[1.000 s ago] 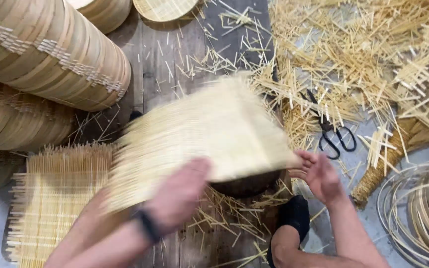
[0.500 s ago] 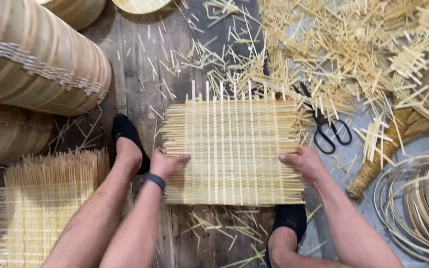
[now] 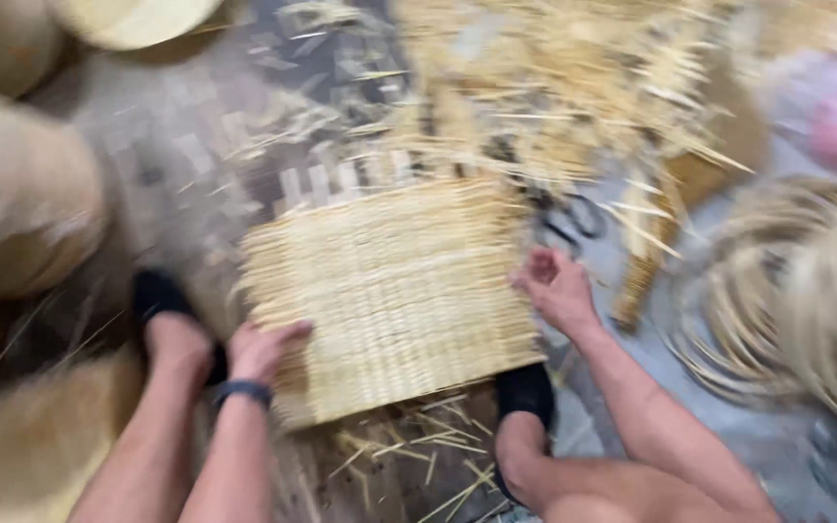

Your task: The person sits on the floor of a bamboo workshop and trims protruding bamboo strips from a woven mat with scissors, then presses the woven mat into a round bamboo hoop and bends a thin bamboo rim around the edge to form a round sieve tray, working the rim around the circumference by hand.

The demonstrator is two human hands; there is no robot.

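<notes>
Head view: motion-blurred.
Woven bamboo mat (image 3: 394,291): laid flat between both hands.
Left hand (image 3: 262,351): pressed on the mat's near-left edge, grip unclear.
Right hand (image 3: 556,287): fingers loosely curled, touching the mat's right edge.
Scissors (image 3: 573,221): just beyond the right hand.

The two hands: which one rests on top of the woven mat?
The left hand lies on the woven mat, at its near-left corner; the right hand only meets its right edge.
</notes>
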